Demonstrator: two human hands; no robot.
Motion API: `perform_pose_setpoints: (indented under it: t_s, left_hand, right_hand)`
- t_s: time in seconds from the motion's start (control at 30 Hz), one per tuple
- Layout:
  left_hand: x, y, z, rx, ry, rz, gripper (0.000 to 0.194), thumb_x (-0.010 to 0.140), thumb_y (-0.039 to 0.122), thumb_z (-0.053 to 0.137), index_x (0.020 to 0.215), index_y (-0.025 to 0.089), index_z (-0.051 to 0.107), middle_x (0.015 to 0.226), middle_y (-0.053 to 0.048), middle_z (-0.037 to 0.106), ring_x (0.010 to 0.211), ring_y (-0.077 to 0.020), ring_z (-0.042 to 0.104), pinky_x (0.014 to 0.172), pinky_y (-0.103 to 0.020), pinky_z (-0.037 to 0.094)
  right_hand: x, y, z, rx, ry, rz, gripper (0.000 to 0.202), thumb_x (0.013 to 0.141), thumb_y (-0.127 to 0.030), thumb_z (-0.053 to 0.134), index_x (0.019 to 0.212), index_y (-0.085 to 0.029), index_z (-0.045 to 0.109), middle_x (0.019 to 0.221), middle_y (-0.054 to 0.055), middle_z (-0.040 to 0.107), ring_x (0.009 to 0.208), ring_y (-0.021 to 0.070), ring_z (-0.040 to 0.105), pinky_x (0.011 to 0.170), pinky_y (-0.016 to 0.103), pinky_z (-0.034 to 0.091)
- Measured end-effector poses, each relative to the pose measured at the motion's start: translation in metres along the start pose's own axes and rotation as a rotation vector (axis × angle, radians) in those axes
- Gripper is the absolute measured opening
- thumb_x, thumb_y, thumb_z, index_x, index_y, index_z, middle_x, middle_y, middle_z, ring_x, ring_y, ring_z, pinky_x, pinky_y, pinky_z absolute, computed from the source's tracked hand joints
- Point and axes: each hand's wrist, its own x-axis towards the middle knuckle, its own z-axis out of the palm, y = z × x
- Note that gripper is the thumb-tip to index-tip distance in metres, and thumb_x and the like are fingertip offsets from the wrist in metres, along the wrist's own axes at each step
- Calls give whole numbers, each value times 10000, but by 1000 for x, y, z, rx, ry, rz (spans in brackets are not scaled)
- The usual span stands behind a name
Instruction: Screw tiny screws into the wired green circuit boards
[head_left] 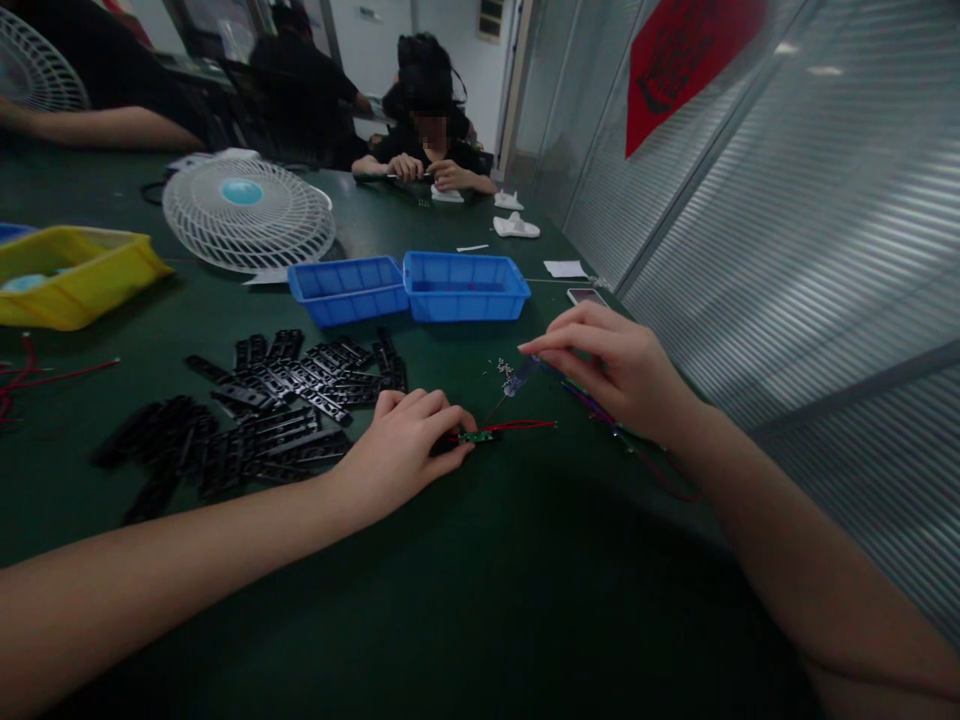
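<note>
My left hand is closed on a small green circuit board, which seems to sit on a dark piece mostly hidden by the fingers. Red wires run from the board to the right. Between the fingertips of my right hand is a screwdriver with a clear bluish handle, tilted so that its thin shaft points down at the board. A little pile of tiny screws lies behind the tool. Coloured wires rest under my right hand, partly hidden.
Many black plastic strips are heaped left of my left hand. Two blue bins stand behind, with a yellow bin and a white fan further left. A phone lies near the right edge. A person works across the table.
</note>
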Motion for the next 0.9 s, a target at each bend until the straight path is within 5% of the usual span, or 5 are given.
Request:
perform_pose_setpoints:
  t_s: [0.23, 0.43, 0.73, 0.9]
  left_hand:
    - [0, 1, -2, -13, -8, -7, 179, 890, 379, 557, 1034, 279, 590, 921, -7, 576, 905, -211, 510, 793, -375, 260]
    - [0, 1, -2, -15, -5, -6, 181, 889, 382, 560, 1035, 280, 589, 912, -5, 574, 901, -208, 510, 790, -376, 256]
    - [0, -1, -1, 2, -8, -1, 178, 896, 379, 550, 1042, 282, 580, 917, -3, 571, 915, -210, 506, 793, -371, 244]
    - [-1, 0, -1, 0, -11, 1, 178, 898, 378, 549, 1046, 283, 580, 918, -2, 569, 908, -207, 505, 788, -367, 241]
  right_hand:
    - [-2, -1, 4, -42, 37, -19, 258, 933, -224, 495, 1139, -216, 651, 991, 45, 608, 882, 144, 578, 755, 283, 461]
    - [-1, -4, 1, -181, -20, 21, 235, 927, -353, 506, 982, -169, 643, 970, 55, 595, 804, 142, 562, 700, 273, 437]
    - [-3, -9, 15, -389, -163, 243, 474, 994, -433, 237, 678, -188, 491, 611, -11, 468, 559, 111, 412, 532, 276, 227]
    - [-4, -11, 16, -361, -224, 239, 373, 983, -378, 250, 864, -179, 543, 790, 22, 564, 674, 140, 507, 549, 271, 281]
